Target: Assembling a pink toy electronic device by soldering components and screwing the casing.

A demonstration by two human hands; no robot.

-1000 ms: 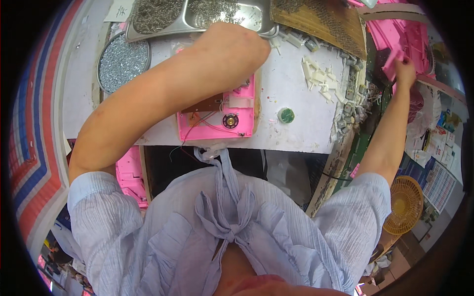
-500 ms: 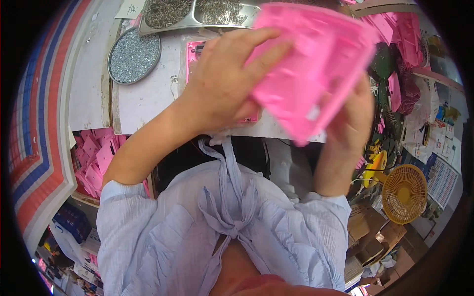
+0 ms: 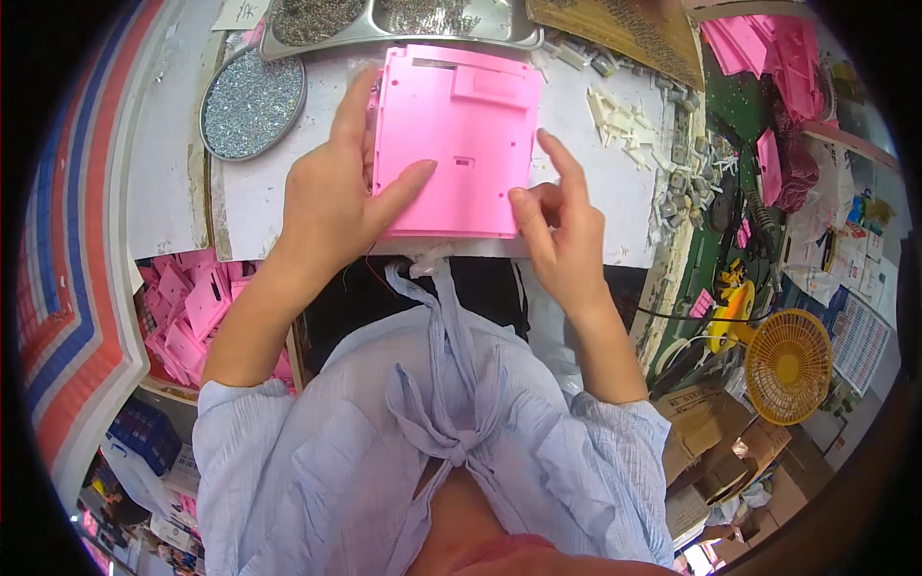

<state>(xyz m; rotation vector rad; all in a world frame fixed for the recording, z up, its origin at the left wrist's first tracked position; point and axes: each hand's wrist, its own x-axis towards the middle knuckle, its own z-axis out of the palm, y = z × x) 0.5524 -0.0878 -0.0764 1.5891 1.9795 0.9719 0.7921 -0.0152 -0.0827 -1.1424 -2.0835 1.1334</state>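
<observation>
A pink plastic casing, squarish, with small screw holes, a slot and a raised rectangle, lies smooth side up on the white worktop in front of me. My left hand grips its left side, the thumb lying across its face and the fingers along the edge. On the right edge, the thumb and fingers of my right hand are pressed against the casing. What lies under the casing is mostly hidden; a bit of dark hardware shows by its upper left corner.
A round dish of small silvery screws stands at the left. Behind the casing is a metal tray of darker screws. White plastic bits lie at right, near a brown cardboard sheet. Pink parts fill a box at lower left.
The casing, earlier tilted up at the right with its ribbed inside showing, now lies flat and smooth side up. My left hand has moved left, and my right hand has come inward to its edge.
</observation>
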